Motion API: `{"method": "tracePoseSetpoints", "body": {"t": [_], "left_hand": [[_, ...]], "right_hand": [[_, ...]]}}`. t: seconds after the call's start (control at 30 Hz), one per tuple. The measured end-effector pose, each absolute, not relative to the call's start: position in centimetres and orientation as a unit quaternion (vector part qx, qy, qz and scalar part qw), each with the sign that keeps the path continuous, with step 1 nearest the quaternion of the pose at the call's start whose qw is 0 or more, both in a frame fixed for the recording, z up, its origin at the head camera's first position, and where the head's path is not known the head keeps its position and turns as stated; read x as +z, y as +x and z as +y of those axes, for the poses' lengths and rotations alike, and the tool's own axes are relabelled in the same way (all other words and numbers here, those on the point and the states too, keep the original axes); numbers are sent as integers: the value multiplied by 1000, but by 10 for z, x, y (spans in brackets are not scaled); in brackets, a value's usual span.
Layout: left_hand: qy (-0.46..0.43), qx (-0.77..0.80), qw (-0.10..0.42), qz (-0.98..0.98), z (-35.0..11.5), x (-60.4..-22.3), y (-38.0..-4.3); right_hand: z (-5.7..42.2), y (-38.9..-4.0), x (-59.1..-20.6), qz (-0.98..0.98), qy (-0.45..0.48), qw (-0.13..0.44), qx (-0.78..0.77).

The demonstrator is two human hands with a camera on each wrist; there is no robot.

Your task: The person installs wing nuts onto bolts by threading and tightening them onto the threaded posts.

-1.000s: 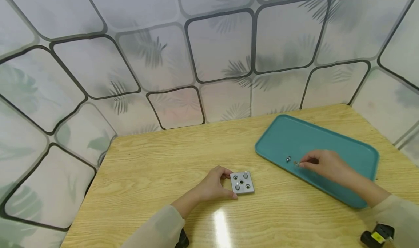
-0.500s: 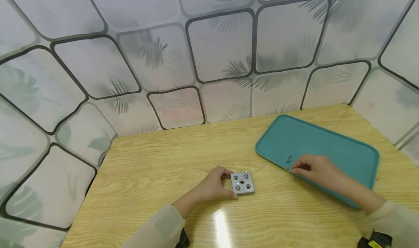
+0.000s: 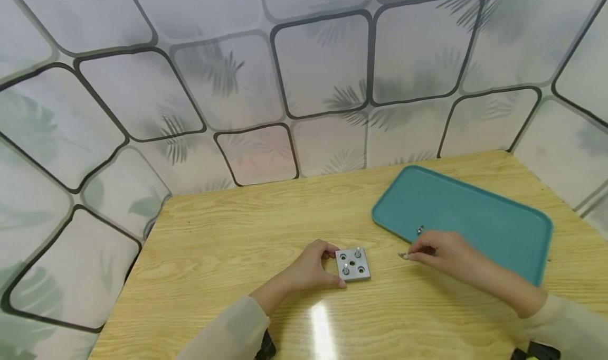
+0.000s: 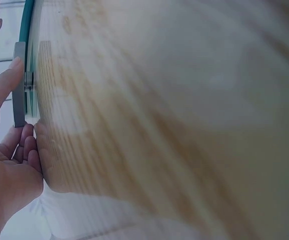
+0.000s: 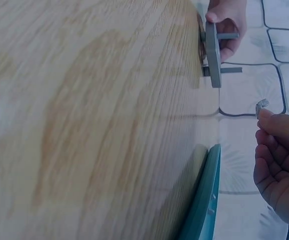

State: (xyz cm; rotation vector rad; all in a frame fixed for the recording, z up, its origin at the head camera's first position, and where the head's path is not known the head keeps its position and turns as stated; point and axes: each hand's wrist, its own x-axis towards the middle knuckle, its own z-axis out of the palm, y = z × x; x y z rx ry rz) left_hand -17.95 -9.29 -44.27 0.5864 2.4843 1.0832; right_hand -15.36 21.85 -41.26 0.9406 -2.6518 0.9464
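A square grey metal plate (image 3: 353, 264) with several holes and two upright bolts stands on the table. My left hand (image 3: 313, 267) grips its left side, thumb at the near edge and fingers at the far edge. In the left wrist view, the plate (image 4: 19, 85) appears edge-on between thumb and fingers. My right hand (image 3: 442, 249) pinches a small silvery wing nut (image 3: 404, 255) between thumb and fingertips, over the table between tray and plate. The right wrist view shows this wing nut (image 5: 261, 106) at the fingertips, raised above the table.
A teal tray (image 3: 494, 212) lies at the right of the wooden table (image 3: 247, 228). Near its left edge rests another small metal piece (image 3: 420, 229). A patterned curtain-like wall (image 3: 323, 69) closes off the back and sides.
My right hand has lifted the wing nut from the tray and carried it left past the rim, toward the plate. My left hand and the plate have stayed in place.
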Motion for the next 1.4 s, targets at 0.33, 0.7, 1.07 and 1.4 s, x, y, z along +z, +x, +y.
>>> {"method": "tracePoseSetpoints", "body": {"t": [0.33, 0.7, 1.07, 1.4], "left_hand": [[202, 383, 185, 882, -93, -444, -183], [212, 384, 182, 880, -92, -447, -184], [207, 384, 180, 882, -91, -444, -181], [208, 382, 181, 882, -93, -444, -181]], "right_hand": [[199, -156, -408, -887, 327, 48, 324], [180, -154, -412, -885, 316, 30, 340], [161, -157, -421, -872, 327, 34, 362], [138, -164, -425, -849, 379, 47, 366]]}}
